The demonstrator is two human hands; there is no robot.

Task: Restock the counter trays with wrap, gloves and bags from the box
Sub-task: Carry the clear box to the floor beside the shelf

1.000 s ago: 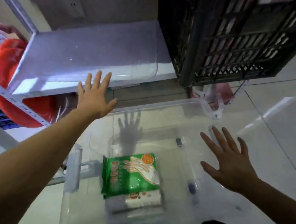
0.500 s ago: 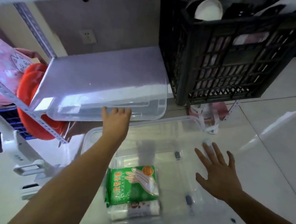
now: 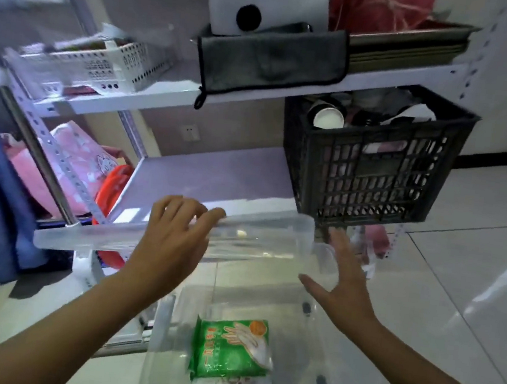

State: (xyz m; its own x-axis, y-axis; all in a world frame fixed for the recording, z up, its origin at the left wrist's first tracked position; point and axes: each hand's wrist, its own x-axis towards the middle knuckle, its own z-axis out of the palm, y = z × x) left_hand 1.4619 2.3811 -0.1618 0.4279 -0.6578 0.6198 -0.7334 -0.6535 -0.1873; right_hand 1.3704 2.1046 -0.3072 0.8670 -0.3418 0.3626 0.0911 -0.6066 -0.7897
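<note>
Hands: left hand [image 3: 175, 240] curled over the near long edge of a clear lid [image 3: 241, 240], fingers on top, clamped on it; right hand [image 3: 341, 282] spread flat, fingers apart, holding nothing, just beside the lid's right end. Whether its palm touches the plastic cannot be told.

Lid: transparent, held roughly level above the box and in front of the lower shelf [image 3: 203, 183].

Box [image 3: 301, 347]: clear plastic, open, standing on the floor [image 3: 453, 306] directly below the lid. Contents seen: one green glove packet [image 3: 231, 350] lying flat near the bottom, toward the box's near side, with what looks like a second pale packet under it. No wrap or bags can be made out inside.

Near the box: black crate [image 3: 370, 169] of cups and oddments above and beyond its far right corner; white perforated basket [image 3: 103, 63] on the upper shelf, far up and left of the box; grey cloth [image 3: 269, 56] hanging over that same shelf edge. Counter trays: not in view.

Step in hand, by judgement: opening the box, with the lid being parked off it, probably onto the lower shelf behind.

Next move calls for: setting the lid down flat and stable clear of the box mouth, releasing it, then reaching both hands down to the glove packet.
</note>
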